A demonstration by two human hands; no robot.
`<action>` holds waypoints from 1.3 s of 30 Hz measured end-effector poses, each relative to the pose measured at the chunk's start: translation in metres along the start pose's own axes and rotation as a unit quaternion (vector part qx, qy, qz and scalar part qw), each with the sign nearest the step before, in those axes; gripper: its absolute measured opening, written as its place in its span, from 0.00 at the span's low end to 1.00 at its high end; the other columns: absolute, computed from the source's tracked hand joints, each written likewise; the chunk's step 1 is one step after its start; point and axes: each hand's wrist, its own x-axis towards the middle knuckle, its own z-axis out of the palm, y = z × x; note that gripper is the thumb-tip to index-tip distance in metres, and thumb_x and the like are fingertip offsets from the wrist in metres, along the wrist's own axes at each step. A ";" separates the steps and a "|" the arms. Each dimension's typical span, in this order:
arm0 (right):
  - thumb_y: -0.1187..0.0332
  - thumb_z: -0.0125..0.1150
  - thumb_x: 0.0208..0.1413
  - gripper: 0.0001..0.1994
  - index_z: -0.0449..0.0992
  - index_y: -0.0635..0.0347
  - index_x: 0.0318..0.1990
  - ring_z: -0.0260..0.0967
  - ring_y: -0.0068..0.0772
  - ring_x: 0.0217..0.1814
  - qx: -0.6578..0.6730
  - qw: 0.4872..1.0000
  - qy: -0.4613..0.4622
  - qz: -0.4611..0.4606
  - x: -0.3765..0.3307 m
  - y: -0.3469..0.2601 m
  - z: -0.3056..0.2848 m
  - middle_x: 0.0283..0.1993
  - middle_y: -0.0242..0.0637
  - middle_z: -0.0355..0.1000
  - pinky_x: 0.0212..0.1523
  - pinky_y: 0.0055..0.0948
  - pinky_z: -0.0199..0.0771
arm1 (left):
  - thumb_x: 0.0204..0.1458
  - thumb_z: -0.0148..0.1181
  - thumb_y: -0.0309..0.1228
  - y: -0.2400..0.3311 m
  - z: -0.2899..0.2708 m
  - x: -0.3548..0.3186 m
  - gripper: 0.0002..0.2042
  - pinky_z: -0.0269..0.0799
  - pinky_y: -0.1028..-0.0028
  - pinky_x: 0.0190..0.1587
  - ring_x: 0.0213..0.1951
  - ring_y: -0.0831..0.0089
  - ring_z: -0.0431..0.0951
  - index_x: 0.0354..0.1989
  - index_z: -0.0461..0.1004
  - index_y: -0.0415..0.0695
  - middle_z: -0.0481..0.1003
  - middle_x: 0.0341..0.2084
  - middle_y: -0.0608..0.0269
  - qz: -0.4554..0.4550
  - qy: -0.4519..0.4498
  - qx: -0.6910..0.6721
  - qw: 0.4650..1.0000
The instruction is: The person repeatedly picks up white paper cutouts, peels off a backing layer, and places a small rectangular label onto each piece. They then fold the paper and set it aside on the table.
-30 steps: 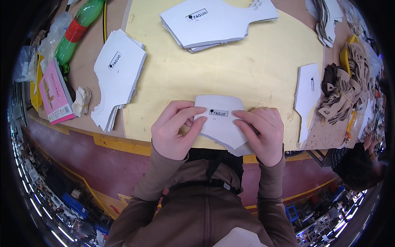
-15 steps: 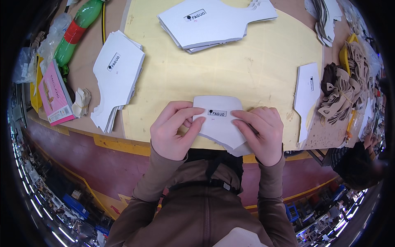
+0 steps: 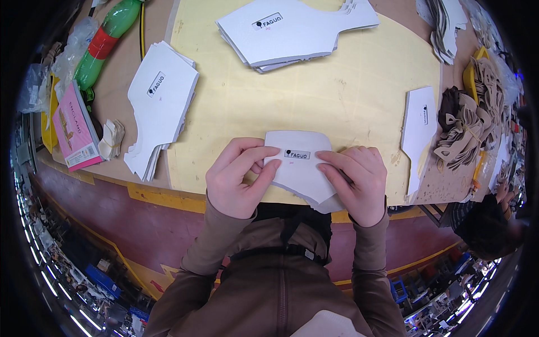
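Head view shows both hands (image 3: 233, 182) (image 3: 362, 182) pinching a white piece (image 3: 303, 177).

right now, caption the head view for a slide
Left hand and right hand hold a flat, white, irregularly cut piece.

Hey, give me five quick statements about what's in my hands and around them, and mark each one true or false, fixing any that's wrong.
1. The left hand and right hand hold the same white piece. True.
2. The bottle has a blue band. False: the bottle's band is red.
3. The pink book lies to the left of the left hand. True.
4. The tan cutouts lie to the left of the book. False: the cutouts are heaped over on the right, beyond the right hand.
5. The right hand lies flat, fingers spread. False: it pinches the piece.
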 end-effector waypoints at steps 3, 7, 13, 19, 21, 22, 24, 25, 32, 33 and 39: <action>0.71 0.73 0.48 0.10 0.85 0.52 0.40 0.68 0.28 0.29 0.000 1.000 -0.001 0.001 0.000 0.000 0.000 0.27 0.25 0.72 0.35 0.30 0.59 | 0.48 0.68 0.17 0.000 -0.001 0.000 0.10 0.74 0.77 0.32 0.28 0.77 0.76 0.40 0.82 0.38 0.77 0.37 0.59 -0.003 -0.003 0.000 1.000; 0.71 0.73 0.48 0.10 0.84 0.52 0.40 0.67 0.28 0.29 -0.003 1.000 0.000 -0.002 0.000 0.000 0.000 0.27 0.25 0.71 0.35 0.30 0.59 | 0.49 0.68 0.17 0.001 0.000 -0.001 0.10 0.74 0.76 0.32 0.28 0.77 0.77 0.41 0.84 0.38 0.76 0.37 0.59 0.002 -0.005 0.004 1.000; 0.71 0.72 0.48 0.09 0.84 0.52 0.39 0.67 0.28 0.29 -0.003 1.000 0.002 -0.002 0.001 -0.001 0.000 0.26 0.25 0.71 0.35 0.30 0.59 | 0.48 0.68 0.15 0.001 0.002 -0.002 0.12 0.72 0.78 0.34 0.30 0.78 0.75 0.41 0.85 0.38 0.76 0.39 0.60 -0.015 -0.008 -0.009 1.000; 0.71 0.72 0.48 0.09 0.85 0.52 0.39 0.67 0.28 0.29 -0.006 1.000 0.001 -0.001 0.001 -0.001 0.000 0.27 0.25 0.71 0.35 0.30 0.60 | 0.48 0.68 0.15 0.001 0.002 -0.001 0.12 0.73 0.77 0.33 0.29 0.77 0.75 0.42 0.85 0.37 0.76 0.38 0.59 -0.007 -0.007 -0.001 1.000; 0.71 0.72 0.48 0.09 0.85 0.52 0.39 0.67 0.28 0.30 -0.007 1.000 0.002 -0.001 0.001 -0.001 0.000 0.27 0.25 0.71 0.35 0.30 0.60 | 0.48 0.67 0.15 0.001 0.002 -0.001 0.12 0.73 0.75 0.32 0.28 0.77 0.75 0.42 0.84 0.37 0.76 0.38 0.59 0.003 -0.006 0.003 1.000; 0.71 0.72 0.48 0.09 0.85 0.52 0.39 0.67 0.28 0.30 -0.007 1.000 0.001 0.000 0.001 -0.001 0.000 0.27 0.25 0.71 0.35 0.30 0.60 | 0.48 0.67 0.15 0.001 0.002 -0.001 0.12 0.73 0.75 0.32 0.28 0.77 0.75 0.42 0.84 0.37 0.76 0.38 0.59 0.004 -0.005 0.003 1.000; 0.71 0.72 0.48 0.09 0.85 0.52 0.40 0.67 0.28 0.30 -0.007 1.000 -0.001 0.002 0.001 -0.002 0.000 0.27 0.25 0.71 0.35 0.30 0.60 | 0.48 0.68 0.15 0.002 0.002 -0.001 0.12 0.73 0.77 0.32 0.29 0.77 0.75 0.42 0.85 0.37 0.76 0.38 0.59 -0.002 -0.006 0.002 1.000; 0.71 0.72 0.48 0.10 0.85 0.52 0.40 0.67 0.28 0.30 -0.011 1.000 0.000 -0.001 0.001 -0.002 0.000 0.27 0.25 0.71 0.35 0.30 0.60 | 0.48 0.68 0.15 0.002 0.002 -0.002 0.11 0.72 0.78 0.33 0.30 0.78 0.74 0.42 0.85 0.37 0.76 0.39 0.60 -0.010 -0.008 0.000 1.000; 0.71 0.72 0.48 0.10 0.85 0.50 0.40 0.68 0.28 0.35 -0.051 0.999 -0.005 0.007 -0.001 -0.007 0.000 0.30 0.24 0.72 0.41 0.32 0.61 | 0.48 0.67 0.15 0.004 0.001 -0.001 0.12 0.71 0.80 0.32 0.31 0.78 0.74 0.42 0.84 0.36 0.75 0.41 0.59 -0.005 -0.024 0.008 1.000; 0.71 0.72 0.48 0.11 0.85 0.50 0.41 0.68 0.28 0.37 -0.066 0.998 -0.006 0.012 -0.002 -0.010 0.000 0.31 0.24 0.72 0.44 0.33 0.61 | 0.48 0.68 0.15 0.005 0.001 -0.002 0.12 0.71 0.78 0.35 0.34 0.76 0.75 0.42 0.85 0.37 0.75 0.43 0.58 -0.008 -0.028 0.024 0.999; 0.70 0.70 0.44 0.15 0.85 0.47 0.42 0.67 0.33 0.50 -0.140 0.989 0.039 0.028 -0.005 -0.028 0.004 0.48 0.27 0.72 0.60 0.45 0.57 | 0.45 0.69 0.25 0.009 0.002 -0.006 0.12 0.60 0.57 0.59 0.53 0.63 0.71 0.40 0.86 0.50 0.75 0.55 0.62 0.120 0.041 0.249 0.960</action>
